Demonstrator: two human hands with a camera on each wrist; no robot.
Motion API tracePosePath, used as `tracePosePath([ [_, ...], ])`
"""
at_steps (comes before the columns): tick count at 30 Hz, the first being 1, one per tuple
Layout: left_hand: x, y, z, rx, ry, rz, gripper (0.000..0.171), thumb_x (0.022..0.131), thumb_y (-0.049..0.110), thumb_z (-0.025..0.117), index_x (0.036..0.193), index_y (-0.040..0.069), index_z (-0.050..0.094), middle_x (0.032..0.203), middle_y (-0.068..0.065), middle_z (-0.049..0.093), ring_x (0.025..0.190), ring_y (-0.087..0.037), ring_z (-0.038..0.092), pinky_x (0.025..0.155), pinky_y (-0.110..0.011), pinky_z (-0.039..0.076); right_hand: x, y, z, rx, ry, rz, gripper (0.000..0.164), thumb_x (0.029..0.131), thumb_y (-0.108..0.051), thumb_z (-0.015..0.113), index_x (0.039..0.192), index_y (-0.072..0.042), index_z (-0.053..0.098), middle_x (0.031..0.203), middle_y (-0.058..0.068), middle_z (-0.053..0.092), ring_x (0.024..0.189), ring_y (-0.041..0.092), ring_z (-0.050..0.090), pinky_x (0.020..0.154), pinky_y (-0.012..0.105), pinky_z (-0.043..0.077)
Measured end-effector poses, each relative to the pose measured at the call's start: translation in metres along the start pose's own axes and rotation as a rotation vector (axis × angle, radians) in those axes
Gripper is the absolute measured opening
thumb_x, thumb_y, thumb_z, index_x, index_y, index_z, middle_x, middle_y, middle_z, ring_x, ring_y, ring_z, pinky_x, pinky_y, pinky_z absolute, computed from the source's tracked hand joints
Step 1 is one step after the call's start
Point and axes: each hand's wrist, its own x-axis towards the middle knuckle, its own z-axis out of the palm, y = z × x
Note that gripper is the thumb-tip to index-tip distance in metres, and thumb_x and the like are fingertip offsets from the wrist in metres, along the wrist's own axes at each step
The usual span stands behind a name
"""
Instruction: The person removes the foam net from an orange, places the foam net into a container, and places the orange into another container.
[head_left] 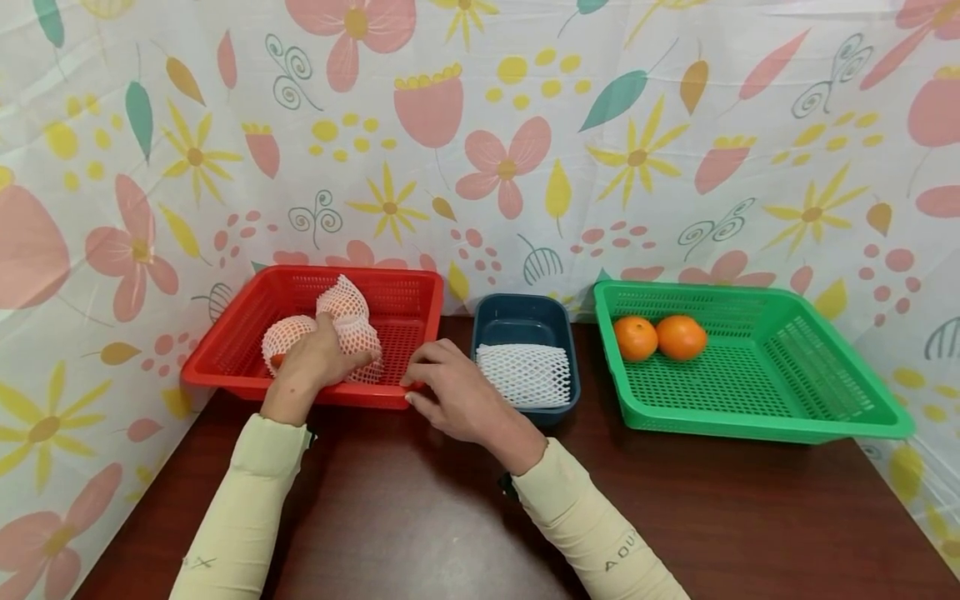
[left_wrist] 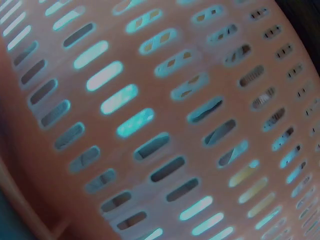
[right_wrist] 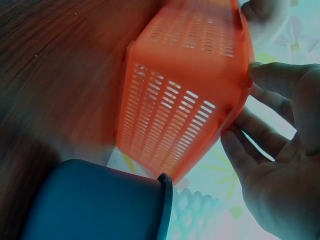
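In the head view, a red basket (head_left: 397,398) at the left holds several orange fruits in white foam nets. My left hand (head_left: 309,360) reaches over its front rim and grips a netted orange (head_left: 358,335), thumb on the near right side; the other fingertips are hidden. Two more netted oranges, one at the left (head_left: 285,337) and one at the back (head_left: 341,297), lie beside it. My right hand (head_left: 461,392) pinches the basket's rim at the front right corner. The right wrist view shows the fingertips (right_wrist: 234,142) at that rim. Only slotted red basket wall (left_wrist: 165,145) fills the left wrist view.
Right of the red basket stands a dark blue bin (head_left: 525,308) with white foam nets (head_left: 525,375). Farther right, a green basket (head_left: 750,425) holds two bare oranges (head_left: 681,337). All stand on a dark wooden table (head_left: 420,517) before a flowered cloth (head_left: 525,125).
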Motion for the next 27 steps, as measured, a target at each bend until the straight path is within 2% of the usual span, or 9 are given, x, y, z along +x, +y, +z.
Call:
tracePosePath([
  [12,-0.0019,0.0007,0.0013,0.006,0.005,-0.044,0.117,0.092,0.046,0.076,0.163,-0.009,0.001,0.144,-0.042,0.049,0.116,-0.053,0.061,0.103,-0.071,0.048,-0.0014,0.0010,0.0012,0.019,0.018,0.002,0.013,0.097,-0.026,0.078,0.109,-0.021,0.080,0.120,-0.003,0.067,0.119,0.015,0.051,0.102,0.031,0.051],
  [16,-0.0019,0.0001,0.0019,0.000,0.003,-0.045,0.119,0.090,0.046,0.077,0.163,-0.009,0.001,0.138,-0.041,0.053,0.110,-0.051,0.063,0.100,-0.069,0.051,-0.0016,0.0012,0.0020,0.018,0.020,0.002,0.013,0.097,-0.026,0.078,0.109,-0.022,0.080,0.120,-0.003,0.067,0.119,0.015,0.051,0.103,0.031,0.050],
  [27,-0.0025,-0.0002,0.0008,-0.007,-0.006,-0.033,0.128,0.086,0.048,0.081,0.165,-0.005,-0.005,0.135,-0.039,0.055,0.109,-0.049,0.063,0.098,-0.070,0.051,-0.0028,0.0011,0.0032,0.025,0.021,0.006,0.014,0.097,-0.025,0.078,0.110,-0.021,0.080,0.119,-0.003,0.068,0.119,0.015,0.052,0.103,0.032,0.050],
])
